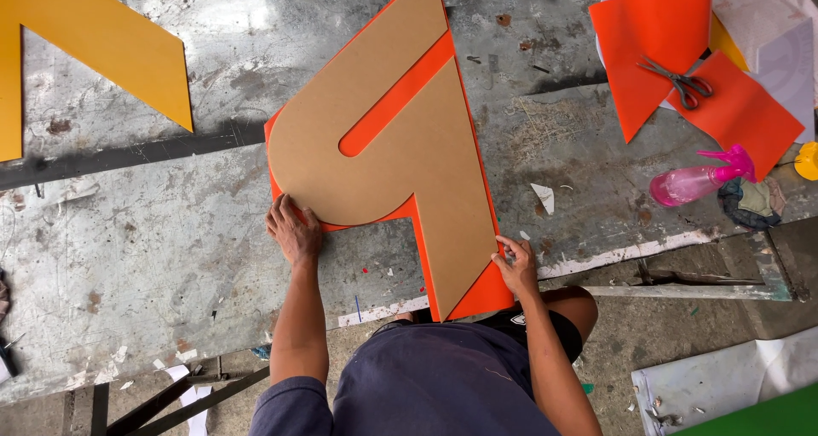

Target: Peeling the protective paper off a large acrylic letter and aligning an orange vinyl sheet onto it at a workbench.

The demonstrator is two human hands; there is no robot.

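Note:
A large brown board cut-out [400, 138], shaped like a rounded letter with a slot in it, lies on an orange sheet [484, 293] that shows around its edges and through the slot. Both rest on a worn metal table [162, 249]. My left hand [294, 230] lies flat on the table, fingers touching the cut-out's curved lower left edge. My right hand [516, 263] is at the cut-out's lower right edge, fingers pinched together where board and orange sheet meet. Whether it holds a small tool is too small to tell.
A yellow sheet shape [102, 36] lies at the far left. Orange sheet offcuts [656, 36] with scissors [679, 82] on them sit at the right, near a pink spray bottle [694, 180], a rag [751, 202] and a yellow object [807, 160]. Paper scraps litter the table.

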